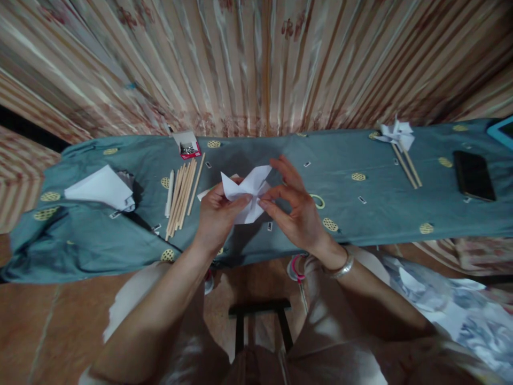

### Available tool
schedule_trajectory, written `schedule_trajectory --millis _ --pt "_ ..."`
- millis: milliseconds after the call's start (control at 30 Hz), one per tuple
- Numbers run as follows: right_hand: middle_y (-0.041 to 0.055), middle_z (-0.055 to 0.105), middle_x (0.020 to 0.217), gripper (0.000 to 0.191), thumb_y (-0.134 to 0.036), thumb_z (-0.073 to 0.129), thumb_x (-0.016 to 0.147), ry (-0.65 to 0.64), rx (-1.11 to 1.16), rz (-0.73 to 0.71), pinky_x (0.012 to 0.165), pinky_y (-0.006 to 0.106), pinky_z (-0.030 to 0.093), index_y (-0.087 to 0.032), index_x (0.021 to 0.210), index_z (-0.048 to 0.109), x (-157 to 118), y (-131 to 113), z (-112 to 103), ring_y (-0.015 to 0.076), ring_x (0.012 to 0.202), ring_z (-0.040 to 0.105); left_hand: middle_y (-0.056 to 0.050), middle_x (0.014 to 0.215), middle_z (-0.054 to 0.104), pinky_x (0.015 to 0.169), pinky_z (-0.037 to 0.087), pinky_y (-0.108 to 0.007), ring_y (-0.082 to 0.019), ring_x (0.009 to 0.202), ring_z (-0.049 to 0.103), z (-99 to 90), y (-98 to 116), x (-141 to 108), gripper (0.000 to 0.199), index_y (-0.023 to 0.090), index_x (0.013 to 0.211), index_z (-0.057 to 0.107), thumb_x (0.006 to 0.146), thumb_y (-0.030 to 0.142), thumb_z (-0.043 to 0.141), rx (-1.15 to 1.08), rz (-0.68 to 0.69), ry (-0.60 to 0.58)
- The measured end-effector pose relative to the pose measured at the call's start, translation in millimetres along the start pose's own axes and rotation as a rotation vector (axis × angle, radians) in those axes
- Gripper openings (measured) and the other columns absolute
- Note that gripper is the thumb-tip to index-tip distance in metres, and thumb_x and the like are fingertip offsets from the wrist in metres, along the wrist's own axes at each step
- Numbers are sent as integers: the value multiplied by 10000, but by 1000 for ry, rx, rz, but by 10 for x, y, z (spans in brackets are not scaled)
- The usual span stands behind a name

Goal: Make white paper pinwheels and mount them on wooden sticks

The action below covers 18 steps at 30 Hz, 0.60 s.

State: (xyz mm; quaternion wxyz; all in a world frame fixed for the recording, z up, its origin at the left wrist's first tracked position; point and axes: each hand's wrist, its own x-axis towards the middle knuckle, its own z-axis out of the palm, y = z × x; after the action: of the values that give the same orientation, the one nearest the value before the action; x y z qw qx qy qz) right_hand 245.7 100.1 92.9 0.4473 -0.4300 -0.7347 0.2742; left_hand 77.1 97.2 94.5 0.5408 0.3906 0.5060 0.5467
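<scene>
A white paper pinwheel (250, 188) is held above the cloth, its folded blades spread out. My left hand (218, 216) grips it from the left, with the thumb pressed near its centre. My right hand (294, 208) pinches at the pinwheel's centre with thumb and index finger, the other fingers raised. Whether something small sits in that pinch is too small to make out. Beneath my right hand, a yellow-green ring (318, 201), like a scissors handle, shows on the cloth.
Wooden sticks (182, 198) lie left of my hands, below an opened small box (187, 147) of metal pieces. Stacked white paper (102, 187) is at far left. Pinwheels on sticks (398, 139) and a dark phone (474, 175) lie right on the green cloth (360, 219).
</scene>
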Motion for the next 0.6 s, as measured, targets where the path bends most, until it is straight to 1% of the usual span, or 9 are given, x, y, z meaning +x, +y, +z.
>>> schedule_trajectory --millis 67,133,367,600 --pt "0 623 1373 91 -304 665 887 9 -13 11 1264 524 277 -287 798 665 0 -6 12 259 1525 289 4 820 734 703 526 -283 -142 700 640 16 8 -16 329 180 891 726 611 296 852 5 4 -2" --pt "-10 634 1353 89 -287 665 884 12 -39 19 1262 532 276 -289 796 663 0 -5 24 253 1527 284 3 831 740 713 531 -284 -145 711 646 26 14 -28 344 182 905 729 605 294 857 4 12 5" --pt "-10 586 1430 91 -263 675 867 19 -54 30 1233 582 302 -277 777 669 12 6 36 268 1530 279 -9 874 748 746 537 -297 -164 761 666 33 12 -36 379 185 923 726 596 307 872 15 37 10" --pt "-22 570 1449 91 -280 672 872 10 -57 23 1251 565 274 -282 781 668 16 10 39 262 1529 281 -23 925 750 758 541 -300 -180 815 682 30 -1 -32 380 183 936 721 606 306 862 43 64 8"
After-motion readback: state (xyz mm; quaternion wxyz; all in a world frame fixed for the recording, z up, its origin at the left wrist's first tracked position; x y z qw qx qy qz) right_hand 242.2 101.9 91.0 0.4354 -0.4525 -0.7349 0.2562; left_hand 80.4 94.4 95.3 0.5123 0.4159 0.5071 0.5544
